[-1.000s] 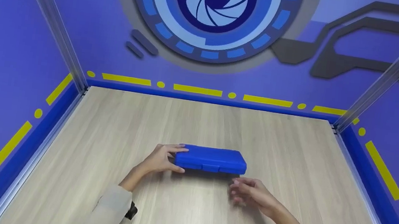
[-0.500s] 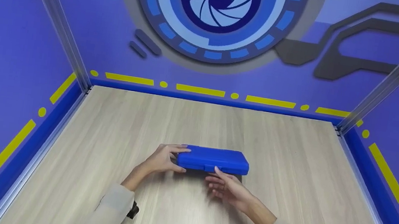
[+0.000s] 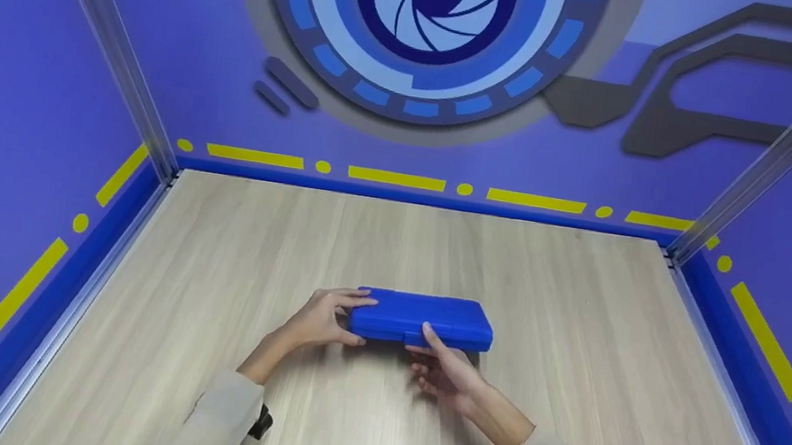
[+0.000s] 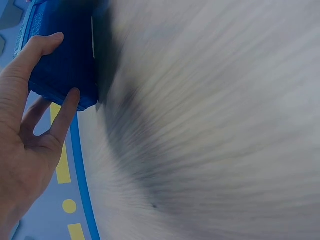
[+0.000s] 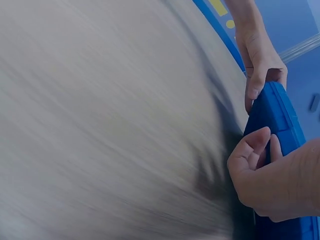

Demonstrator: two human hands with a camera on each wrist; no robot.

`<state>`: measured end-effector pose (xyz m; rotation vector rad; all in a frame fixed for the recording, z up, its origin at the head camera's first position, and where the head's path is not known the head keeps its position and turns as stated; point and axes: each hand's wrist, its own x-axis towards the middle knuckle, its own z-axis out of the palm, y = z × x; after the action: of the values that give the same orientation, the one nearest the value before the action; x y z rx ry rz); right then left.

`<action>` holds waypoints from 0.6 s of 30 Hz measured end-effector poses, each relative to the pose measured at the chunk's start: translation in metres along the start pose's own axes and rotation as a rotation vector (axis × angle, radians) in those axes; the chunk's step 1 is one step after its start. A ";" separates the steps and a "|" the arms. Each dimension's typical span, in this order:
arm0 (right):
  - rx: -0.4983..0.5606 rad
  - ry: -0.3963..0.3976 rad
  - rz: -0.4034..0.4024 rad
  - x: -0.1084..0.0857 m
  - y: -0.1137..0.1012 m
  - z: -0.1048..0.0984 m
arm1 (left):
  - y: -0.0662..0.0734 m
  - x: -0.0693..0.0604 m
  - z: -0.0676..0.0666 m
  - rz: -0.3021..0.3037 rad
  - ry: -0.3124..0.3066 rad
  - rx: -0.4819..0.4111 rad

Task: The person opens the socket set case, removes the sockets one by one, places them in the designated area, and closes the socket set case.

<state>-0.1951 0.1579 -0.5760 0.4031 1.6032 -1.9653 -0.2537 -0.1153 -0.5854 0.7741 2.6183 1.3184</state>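
A blue plastic case (image 3: 422,315) with its lid down lies crosswise at the middle of the view, its front latch (image 3: 413,338) facing me. My left hand (image 3: 318,319) grips the case's left end, thumb at the front and fingers over the top and end. In the left wrist view the case (image 4: 65,70) sits between that hand's thumb and fingers. At the latch, my right hand (image 3: 452,378) pinches the front edge, thumb above and index finger below. The right wrist view has both hands on the case (image 5: 272,112). Whether its underside touches the table cannot be told.
The pale wood-grain tabletop (image 3: 273,238) spreads around the case. Blue-purple walls (image 3: 159,57) with yellow dashes enclose its back and sides. Metal posts (image 3: 111,51) stand at the back corners. Black straps (image 3: 260,421) show at both cuffs.
The right hand has moved left from the case's right front corner to the latch, and its thumb and index finger have closed there. The left hand keeps its hold.
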 end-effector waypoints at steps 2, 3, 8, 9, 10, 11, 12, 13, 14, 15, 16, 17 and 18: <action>0.003 0.009 -0.002 0.001 0.001 0.000 | 0.000 0.000 0.000 0.002 0.004 -0.004; 0.007 0.013 -0.002 0.000 0.001 -0.001 | 0.001 0.001 0.000 0.001 0.004 -0.003; 0.025 0.035 0.000 0.001 0.001 -0.002 | 0.001 0.001 0.000 0.009 0.001 0.004; 0.029 0.041 -0.001 0.000 0.000 -0.002 | 0.001 0.001 0.000 0.015 0.003 0.008; 0.031 0.047 -0.005 0.000 0.000 -0.001 | 0.000 0.001 0.001 0.020 0.003 0.015; 0.032 0.051 -0.009 -0.002 0.000 0.000 | 0.000 0.001 0.001 0.022 0.002 0.027; 0.036 0.054 -0.011 -0.003 0.000 0.001 | 0.000 0.000 0.001 0.025 0.003 0.037; 0.039 0.056 -0.013 -0.004 0.000 0.002 | 0.000 0.000 0.001 0.025 0.003 0.049; 0.039 0.057 -0.012 -0.005 0.000 0.003 | 0.000 -0.001 0.001 0.023 0.002 0.060; 0.039 0.054 -0.007 -0.006 0.001 0.003 | 0.000 -0.001 0.001 0.018 0.002 0.072; 0.037 0.048 -0.001 -0.008 0.002 0.003 | 0.001 -0.002 0.002 0.016 0.001 0.087; 0.032 0.040 0.008 -0.009 0.003 0.002 | 0.001 -0.002 0.002 0.017 0.001 0.099; 0.026 0.032 0.018 -0.009 0.003 0.001 | 0.002 -0.002 0.003 0.015 0.000 0.105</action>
<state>-0.1855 0.1586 -0.5733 0.4593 1.5900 -1.9777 -0.2499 -0.1132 -0.5857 0.8099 2.7056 1.1918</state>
